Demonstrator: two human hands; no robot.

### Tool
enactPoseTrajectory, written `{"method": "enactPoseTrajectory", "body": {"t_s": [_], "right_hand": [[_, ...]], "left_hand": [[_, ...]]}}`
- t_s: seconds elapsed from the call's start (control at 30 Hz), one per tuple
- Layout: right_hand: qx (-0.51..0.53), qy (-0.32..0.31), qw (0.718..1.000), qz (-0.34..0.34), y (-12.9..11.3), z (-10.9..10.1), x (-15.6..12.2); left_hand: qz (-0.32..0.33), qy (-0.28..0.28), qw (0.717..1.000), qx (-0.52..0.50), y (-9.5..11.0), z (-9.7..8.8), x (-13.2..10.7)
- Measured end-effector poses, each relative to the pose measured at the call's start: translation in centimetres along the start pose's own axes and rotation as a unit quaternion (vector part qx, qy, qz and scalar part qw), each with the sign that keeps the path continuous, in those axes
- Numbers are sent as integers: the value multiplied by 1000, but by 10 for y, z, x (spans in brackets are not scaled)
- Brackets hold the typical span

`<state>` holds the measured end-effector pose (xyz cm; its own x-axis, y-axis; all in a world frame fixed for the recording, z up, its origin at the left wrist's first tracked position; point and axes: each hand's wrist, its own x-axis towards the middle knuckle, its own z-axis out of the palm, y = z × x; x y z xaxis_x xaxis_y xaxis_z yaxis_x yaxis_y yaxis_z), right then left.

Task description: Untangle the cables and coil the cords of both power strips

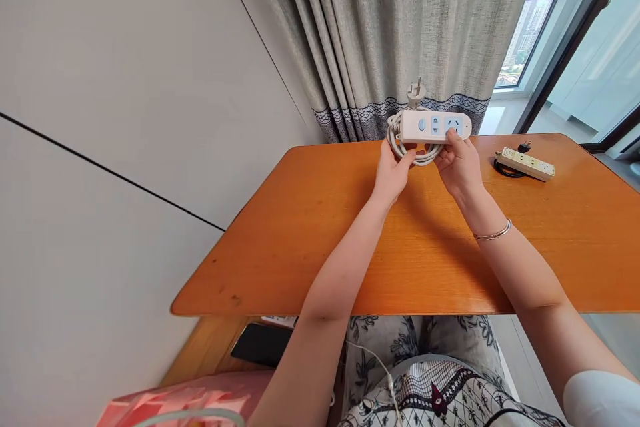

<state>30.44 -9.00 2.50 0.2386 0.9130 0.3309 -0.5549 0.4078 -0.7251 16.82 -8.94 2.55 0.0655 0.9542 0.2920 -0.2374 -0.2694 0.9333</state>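
Both hands hold a white power strip [437,125] up above the far part of the wooden table. Its face, with a switch and sockets, is turned towards me. The strip's white cord [424,159] is looped in a coil behind and below it, and the plug [416,92] stands up above with its prongs upward. My left hand [393,170] grips the coiled cord at the strip's left end. My right hand [459,163] holds the right end, its thumb on the socket face and the other fingers partly hidden behind.
A second, cream power strip [526,164] with a black cord and plug lies at the table's far right. The orange-brown table [310,233] is bordered by a white wall on the left and a grey curtain [410,27] behind. Below its front edge lies a dark flat object [263,344].
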Motion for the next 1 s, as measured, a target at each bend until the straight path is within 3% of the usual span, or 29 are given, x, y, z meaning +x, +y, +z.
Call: {"method": "enactPoseTrajectory", "body": {"t_s": [0.4,0.6,0.73,0.87,1.0], "right_hand": [[-4,6,1000,30,2,9,-8],[-3,-9,999,35,-2,8,-7],[5,17,999,35,-6,0,0],[-19,77,997,20,-15,-25,-4],[-48,176,982,46,-31,-87,-25]], "left_hand": [[56,49,997,32,-11,-10,9],[24,62,998,4,-1,-9,5],[-14,66,997,-23,11,-13,5],[24,89,995,-43,21,-23,6],[50,83,994,-46,24,-30,9]]}}
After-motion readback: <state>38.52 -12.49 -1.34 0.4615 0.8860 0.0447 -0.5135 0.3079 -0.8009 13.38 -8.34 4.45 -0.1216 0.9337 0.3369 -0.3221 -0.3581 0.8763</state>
